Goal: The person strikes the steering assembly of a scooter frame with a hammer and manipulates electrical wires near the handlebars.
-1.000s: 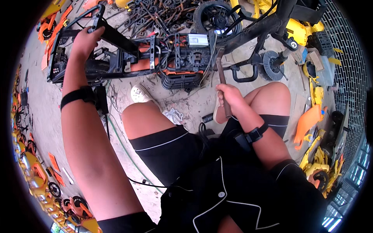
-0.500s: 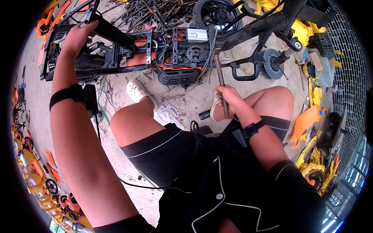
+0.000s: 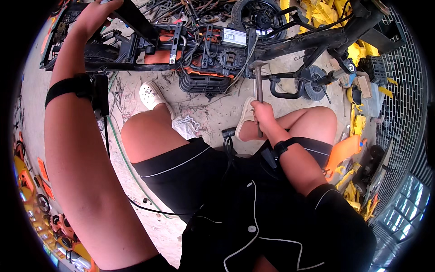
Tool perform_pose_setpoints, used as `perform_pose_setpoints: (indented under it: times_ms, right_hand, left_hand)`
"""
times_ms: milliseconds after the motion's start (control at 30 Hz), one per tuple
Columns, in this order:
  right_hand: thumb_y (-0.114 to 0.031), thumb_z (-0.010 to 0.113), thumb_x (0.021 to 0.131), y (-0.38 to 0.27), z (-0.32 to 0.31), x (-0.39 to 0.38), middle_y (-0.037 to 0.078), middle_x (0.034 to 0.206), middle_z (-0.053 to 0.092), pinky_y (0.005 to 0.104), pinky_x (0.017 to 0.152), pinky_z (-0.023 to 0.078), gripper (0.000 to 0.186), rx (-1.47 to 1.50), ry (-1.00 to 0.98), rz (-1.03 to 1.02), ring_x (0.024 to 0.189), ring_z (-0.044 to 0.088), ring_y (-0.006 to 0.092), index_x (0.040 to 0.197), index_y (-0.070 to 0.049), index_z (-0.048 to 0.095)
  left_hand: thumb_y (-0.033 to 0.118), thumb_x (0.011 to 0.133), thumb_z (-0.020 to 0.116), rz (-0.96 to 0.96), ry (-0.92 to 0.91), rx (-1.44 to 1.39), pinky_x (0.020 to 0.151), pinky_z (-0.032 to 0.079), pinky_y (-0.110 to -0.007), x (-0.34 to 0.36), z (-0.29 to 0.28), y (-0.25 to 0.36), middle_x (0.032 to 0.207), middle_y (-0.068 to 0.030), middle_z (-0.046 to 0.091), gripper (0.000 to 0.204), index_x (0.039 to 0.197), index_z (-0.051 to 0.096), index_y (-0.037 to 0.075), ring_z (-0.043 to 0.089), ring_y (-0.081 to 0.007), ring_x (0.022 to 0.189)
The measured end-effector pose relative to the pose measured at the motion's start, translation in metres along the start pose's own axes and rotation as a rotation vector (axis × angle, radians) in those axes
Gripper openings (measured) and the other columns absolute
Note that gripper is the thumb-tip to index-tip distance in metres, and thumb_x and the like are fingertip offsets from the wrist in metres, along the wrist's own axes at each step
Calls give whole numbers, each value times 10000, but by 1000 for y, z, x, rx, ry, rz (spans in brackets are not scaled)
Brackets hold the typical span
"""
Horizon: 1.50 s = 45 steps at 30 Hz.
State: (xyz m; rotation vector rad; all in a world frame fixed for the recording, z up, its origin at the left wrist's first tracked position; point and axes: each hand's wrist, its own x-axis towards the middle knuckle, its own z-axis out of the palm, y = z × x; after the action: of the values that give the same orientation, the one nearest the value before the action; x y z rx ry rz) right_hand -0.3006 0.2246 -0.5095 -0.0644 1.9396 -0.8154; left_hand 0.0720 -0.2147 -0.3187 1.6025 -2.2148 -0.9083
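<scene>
Littered floor [image 3: 210, 120], brick-patterned wall [image 3: 403, 113], black vehicle frame [image 3: 308, 44]

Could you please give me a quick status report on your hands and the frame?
Left hand on the black post. Right hand grips hammer. Black frame ahead, open and wired; grey cable near hammer's head.

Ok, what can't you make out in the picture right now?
All in the head view:
Left hand: cut by the top edge; its hold on the black post is unclear.
Hammer: the right hand hides part of its handle.
Upper wheel: the top edge cuts it off.
Orange pieces, far left: too small to identify.
</scene>
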Motion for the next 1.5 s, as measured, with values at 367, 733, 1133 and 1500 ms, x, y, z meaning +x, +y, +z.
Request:
perform_pose_setpoints:
  times_ms: [367, 733, 1133, 1500]
  right_hand:
    - [-252, 597, 865, 5, 4, 14, 23, 616, 490, 326, 458, 383, 206, -27, -100, 86, 485, 445, 143, 793, -73, 527]
    - [-280, 614, 888, 19, 8, 30, 32, 640, 507, 324, 492, 413, 234, 9, -185, 127, 512, 466, 155, 787, -88, 524]
    - [-266, 620, 893, 22, 11, 30, 10, 609, 480, 328, 501, 407, 235, 35, -240, 123, 507, 456, 150, 766, -110, 498]
    - [-281, 616, 911, 23, 14, 28, 10, 578, 468, 333, 496, 410, 270, 10, -214, 82, 496, 460, 163, 741, -121, 481]
  left_hand:
    - [310, 825, 673, -106, 139, 26, 534, 488, -315, -76, 6, 104, 723, -72, 647, 342, 921, 707, -16, 607, -160, 596]
    - [355, 802, 682, -176, 160, 76, 544, 499, -321, -76, 6, 107, 710, -84, 665, 380, 880, 718, -16, 623, -178, 601]
    - [343, 793, 676, -105, 147, 85, 589, 520, -314, -76, 4, 102, 744, -80, 689, 360, 862, 727, -7, 641, -171, 623]
    - [343, 789, 671, -66, 170, 93, 620, 529, -316, -82, 4, 104, 781, -89, 701, 370, 891, 729, -8, 656, -182, 651]
